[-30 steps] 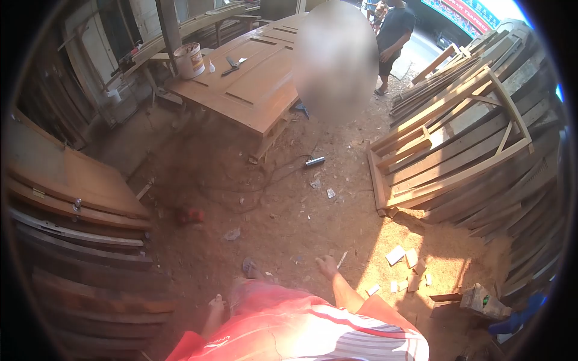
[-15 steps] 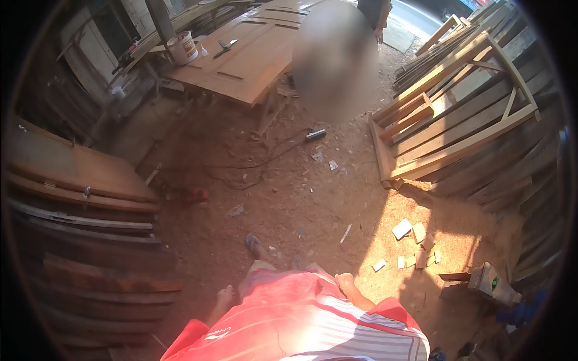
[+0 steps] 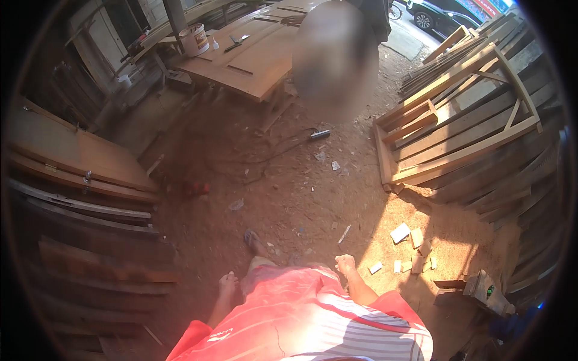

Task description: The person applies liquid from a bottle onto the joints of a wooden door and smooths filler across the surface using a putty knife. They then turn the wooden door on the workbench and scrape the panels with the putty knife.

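My left hand (image 3: 228, 281) hangs low beside my red shirt, its fingers loosely curled in, with nothing visible in them. On the other side my right hand (image 3: 345, 263) is held out in front of me, also curled and apparently holding nothing. Bare dirt floor lies below both hands. Closest to my right hand is a thin pale strip (image 3: 344, 234) on the ground, with small wood offcuts (image 3: 416, 237) scattered in the sunlit patch farther right. Neither hand touches any object.
Ahead, a panelled wooden door (image 3: 265, 78) lies flat on supports, carrying a white bucket (image 3: 194, 41) and a hand tool (image 3: 236, 43). A person in dark clothing (image 3: 376, 21) stands beside it. A cable and a grey tool (image 3: 320, 135) lie on the floor. Wooden frames (image 3: 463, 165) lean right; door panels (image 3: 84, 162) stand left.
My view has tilted up slightly, showing a car and bicycle on the street. My right hand has swung forward and my left rose slightly. The other person's hand now shows on the door.
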Available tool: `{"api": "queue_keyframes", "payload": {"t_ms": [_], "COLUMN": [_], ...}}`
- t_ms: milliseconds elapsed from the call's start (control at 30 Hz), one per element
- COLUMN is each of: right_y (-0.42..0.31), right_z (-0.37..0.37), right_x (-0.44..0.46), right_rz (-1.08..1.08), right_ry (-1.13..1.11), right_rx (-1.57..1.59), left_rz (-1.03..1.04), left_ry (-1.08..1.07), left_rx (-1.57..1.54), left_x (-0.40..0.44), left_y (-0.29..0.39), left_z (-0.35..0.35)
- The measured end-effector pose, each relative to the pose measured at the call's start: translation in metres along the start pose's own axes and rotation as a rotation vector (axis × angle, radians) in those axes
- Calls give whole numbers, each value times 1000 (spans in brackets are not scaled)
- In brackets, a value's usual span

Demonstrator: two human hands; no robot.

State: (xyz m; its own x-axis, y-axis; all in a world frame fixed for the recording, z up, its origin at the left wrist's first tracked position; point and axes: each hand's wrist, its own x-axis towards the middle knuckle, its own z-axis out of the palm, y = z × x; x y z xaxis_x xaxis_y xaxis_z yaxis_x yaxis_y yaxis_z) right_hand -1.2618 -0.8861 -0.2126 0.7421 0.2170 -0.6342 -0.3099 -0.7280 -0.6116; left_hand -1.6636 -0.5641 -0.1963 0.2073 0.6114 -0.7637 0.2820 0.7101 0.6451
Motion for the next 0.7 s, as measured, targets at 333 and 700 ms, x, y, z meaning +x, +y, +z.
{"api": "queue_keyframes", "payload": {"t_ms": [333,700], "right_y": [-21,-29], "right_z": [0,-4], "right_x": [-1,28], "right_rz": [33,69], "right_ry": [-37,-163], "right_rx": [-50,-37], "left_rz": [196,119], "left_ry": [160,124], "left_rx": [398,191], "left_x": [-27,-64], "left_y": [-56,-8], "left_z": [-18,22]}}
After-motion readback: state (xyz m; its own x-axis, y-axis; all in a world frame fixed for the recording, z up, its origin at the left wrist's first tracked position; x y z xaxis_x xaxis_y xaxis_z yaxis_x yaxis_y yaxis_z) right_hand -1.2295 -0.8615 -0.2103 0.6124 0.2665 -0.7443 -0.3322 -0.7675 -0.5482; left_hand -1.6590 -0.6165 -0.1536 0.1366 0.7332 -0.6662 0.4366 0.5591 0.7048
